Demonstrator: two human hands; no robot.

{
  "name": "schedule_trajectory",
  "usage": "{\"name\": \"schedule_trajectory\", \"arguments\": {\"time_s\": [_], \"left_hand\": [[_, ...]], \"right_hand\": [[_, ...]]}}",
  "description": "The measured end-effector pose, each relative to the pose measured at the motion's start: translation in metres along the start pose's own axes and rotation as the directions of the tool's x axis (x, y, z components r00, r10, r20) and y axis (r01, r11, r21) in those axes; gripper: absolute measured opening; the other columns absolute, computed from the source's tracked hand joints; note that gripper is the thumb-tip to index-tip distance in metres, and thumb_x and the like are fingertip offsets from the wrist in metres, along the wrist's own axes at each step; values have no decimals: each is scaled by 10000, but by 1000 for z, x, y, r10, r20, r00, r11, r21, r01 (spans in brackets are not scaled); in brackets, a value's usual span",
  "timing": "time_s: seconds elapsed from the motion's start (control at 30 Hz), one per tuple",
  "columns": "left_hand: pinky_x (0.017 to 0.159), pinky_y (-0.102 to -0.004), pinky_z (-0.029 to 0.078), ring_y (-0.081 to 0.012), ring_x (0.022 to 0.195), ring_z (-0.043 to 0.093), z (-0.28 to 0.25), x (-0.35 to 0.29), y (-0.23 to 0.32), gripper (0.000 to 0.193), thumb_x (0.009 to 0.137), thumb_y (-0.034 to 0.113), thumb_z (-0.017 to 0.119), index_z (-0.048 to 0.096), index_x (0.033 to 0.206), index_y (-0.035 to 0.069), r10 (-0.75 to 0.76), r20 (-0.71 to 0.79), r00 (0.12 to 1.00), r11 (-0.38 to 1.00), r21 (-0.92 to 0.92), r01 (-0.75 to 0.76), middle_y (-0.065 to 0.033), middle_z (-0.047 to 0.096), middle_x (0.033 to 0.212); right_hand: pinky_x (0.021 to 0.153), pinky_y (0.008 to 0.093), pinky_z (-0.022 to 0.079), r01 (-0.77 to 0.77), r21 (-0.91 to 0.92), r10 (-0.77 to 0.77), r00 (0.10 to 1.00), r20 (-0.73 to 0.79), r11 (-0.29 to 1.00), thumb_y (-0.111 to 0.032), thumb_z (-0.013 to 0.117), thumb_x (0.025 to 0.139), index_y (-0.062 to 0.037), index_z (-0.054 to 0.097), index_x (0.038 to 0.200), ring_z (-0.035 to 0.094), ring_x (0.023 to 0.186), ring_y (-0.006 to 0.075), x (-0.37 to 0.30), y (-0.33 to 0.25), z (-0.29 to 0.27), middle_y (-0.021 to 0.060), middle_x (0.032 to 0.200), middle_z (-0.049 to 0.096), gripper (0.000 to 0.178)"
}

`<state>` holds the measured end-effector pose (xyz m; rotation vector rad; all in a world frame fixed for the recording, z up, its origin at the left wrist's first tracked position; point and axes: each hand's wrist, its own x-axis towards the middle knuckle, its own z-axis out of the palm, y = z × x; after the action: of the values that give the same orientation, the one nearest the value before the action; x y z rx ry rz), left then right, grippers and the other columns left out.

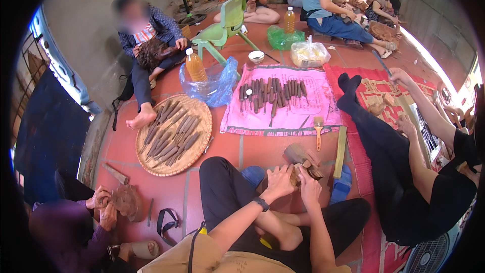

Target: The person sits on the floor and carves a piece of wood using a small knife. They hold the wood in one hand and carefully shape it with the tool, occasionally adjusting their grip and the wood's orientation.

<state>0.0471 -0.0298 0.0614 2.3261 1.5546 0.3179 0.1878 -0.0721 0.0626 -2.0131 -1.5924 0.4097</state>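
In front of my crossed legs, my left hand (279,183) grips a small brown piece of carved wood (295,173) from its left side. My right hand (309,188) closes on the same piece from the right, its index finger pressed along it. Whether a small tool is also in that hand cannot be made out. Just beyond my fingers, touching or close behind the piece, lies a darker brown wooden block (302,154). A brush (318,127) with a wooden handle and a flat wooden strip (340,152) lie past it on the tiles.
A round woven tray (143,164) of wooden-handled tools stands front left. More carving tools (273,93) lie on a pink cloth (237,121) ahead. Blue slippers (342,184) flank my work. Co-workers sit left, right and beyond; a green chair (230,20) stands behind.
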Motion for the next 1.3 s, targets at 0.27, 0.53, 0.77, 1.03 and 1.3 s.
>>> {"name": "schedule_trajectory", "arguments": {"time_s": [0.27, 0.53, 0.77, 1.03, 1.3], "left_hand": [[857, -541, 401, -304, 1081, 584, 10, 5, -6, 725, 731, 338, 705, 536, 1393, 98, 12, -78, 997, 1000, 9, -11, -70, 623, 1194], [867, -547, 411, -336, 1097, 577, 5, 9, -7, 773, 710, 431, 750, 544, 1378, 100, 26, -20, 999, 999, -32, -27, -93, 617, 1270], [865, -533, 410, -309, 1091, 590, -3, 8, -4, 771, 680, 381, 751, 556, 1369, 95, 20, -17, 1000, 998, -66, -21, -86, 634, 1243], [869, -526, 418, -325, 1121, 583, 3, 9, -11, 827, 635, 392, 797, 557, 1368, 94, 1, 21, 1000, 998, -67, 0, -83, 623, 1287], [859, -544, 419, -335, 1083, 593, -2, 13, -10, 721, 713, 453, 731, 580, 1337, 125, 55, -41, 998, 998, -32, -56, -99, 640, 1233]], "right_hand": [[691, 519, 540, 37, -120, -38, 999, -9, 992, -303, 606, 961, -226, 709, 1222, 682, 735, 418, 32, -2, 22, 226, 806, 689, 291], [670, 513, 534, 77, -121, -85, 995, -59, 990, -268, 622, 952, -218, 724, 1193, 682, 713, 407, 30, 0, 15, 225, 777, 685, 267], [657, 510, 524, 58, -121, -60, 998, -12, 991, -244, 616, 956, -197, 714, 1217, 669, 692, 413, 16, -6, 7, 238, 762, 668, 283], [686, 507, 531, 81, -170, -82, 997, 2, 982, -234, 616, 954, -199, 706, 1233, 674, 726, 412, 38, -6, 17, 231, 789, 676, 295], [664, 493, 541, 108, -124, -113, 993, -37, 986, -272, 599, 957, -210, 714, 1208, 692, 726, 369, 17, 1, 7, 191, 788, 698, 283]]}}
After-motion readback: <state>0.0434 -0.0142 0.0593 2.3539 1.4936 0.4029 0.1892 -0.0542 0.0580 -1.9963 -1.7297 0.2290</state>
